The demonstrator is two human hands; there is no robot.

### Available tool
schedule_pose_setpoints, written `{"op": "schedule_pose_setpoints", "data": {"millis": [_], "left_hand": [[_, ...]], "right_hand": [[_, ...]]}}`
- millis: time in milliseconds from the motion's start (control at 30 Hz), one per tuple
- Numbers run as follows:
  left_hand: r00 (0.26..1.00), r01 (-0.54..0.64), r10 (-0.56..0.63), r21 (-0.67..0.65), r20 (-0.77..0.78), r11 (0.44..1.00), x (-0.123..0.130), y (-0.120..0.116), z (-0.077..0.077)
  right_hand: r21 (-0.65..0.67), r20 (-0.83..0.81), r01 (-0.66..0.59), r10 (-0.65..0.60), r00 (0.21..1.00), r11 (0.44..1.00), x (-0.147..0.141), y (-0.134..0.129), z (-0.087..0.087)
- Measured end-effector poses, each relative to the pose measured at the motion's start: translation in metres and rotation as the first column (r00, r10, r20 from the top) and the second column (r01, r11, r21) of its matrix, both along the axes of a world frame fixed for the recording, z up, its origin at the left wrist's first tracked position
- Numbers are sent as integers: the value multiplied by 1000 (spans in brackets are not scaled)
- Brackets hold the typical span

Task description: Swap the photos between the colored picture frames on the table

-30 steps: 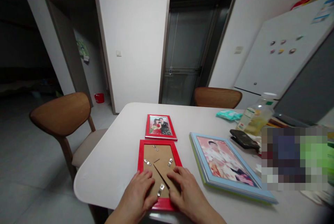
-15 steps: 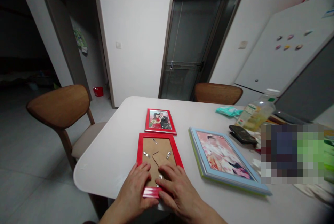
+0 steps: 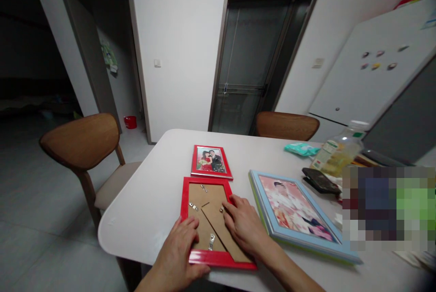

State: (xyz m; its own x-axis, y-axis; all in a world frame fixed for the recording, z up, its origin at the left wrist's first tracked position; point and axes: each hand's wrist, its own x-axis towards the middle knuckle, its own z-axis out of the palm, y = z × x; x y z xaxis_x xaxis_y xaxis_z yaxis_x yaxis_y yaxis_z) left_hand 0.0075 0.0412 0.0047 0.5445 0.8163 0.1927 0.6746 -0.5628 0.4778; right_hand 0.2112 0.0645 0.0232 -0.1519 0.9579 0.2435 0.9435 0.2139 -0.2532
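Observation:
A red photo frame [image 3: 218,258] lies face down at the near table edge, its brown backing board [image 3: 201,237] upward. Small metal clips hold the board, among them one near the bottom [image 3: 211,241] and one at the left [image 3: 193,206]. My left hand [image 3: 179,251] grips the lower left corner, thumb along the bottom rim and fingers curled over the side. With bent fingers, my right hand [image 3: 245,226] presses at the right-hand clip [image 3: 221,209], which its fingertips partly hide. Just beyond, a second red photo frame [image 3: 211,162] lies face up, showing a couple.
To the right, a light blue photo frame [image 3: 269,210] rests on a green-edged one. Behind it are a black phone-like object [image 3: 320,180], a plastic bottle [image 3: 337,149] with yellowish liquid and a teal packet [image 3: 301,149]. Wooden chairs [image 3: 81,140] stand at the left and far side.
My right hand has moved from the bottom clip up and right to the right-hand clip, uncovering the lower board. My left hand stays at the lower left corner.

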Motion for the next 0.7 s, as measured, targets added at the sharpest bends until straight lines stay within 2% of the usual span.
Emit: {"op": "schedule_pose_setpoints", "data": {"millis": [233, 367, 433, 567, 700], "left_hand": [[999, -15, 17, -35, 45, 999, 0, 0, 1], [998, -5, 7, -43, 59, 999, -1, 0, 1], [998, 2, 1, -46, 55, 999, -1, 0, 2], [996, -7, 11, -37, 87, 999, 0, 0, 2], [991, -4, 10, -46, 133, 999, -1, 0, 1]], "right_hand": [[-35, -45, -39, 38, 998, 999, 3, 1, -1], [17, -19, -29, 29, 999, 999, -2, 0, 0], [42, -28, -65, 66, 997, 997, -12, 2, 0], [-3, -75, -198, 197, 977, 980, -42, 14, 1], [-56, -8, -271, 271, 962, 961, -59, 26, 1]]}}
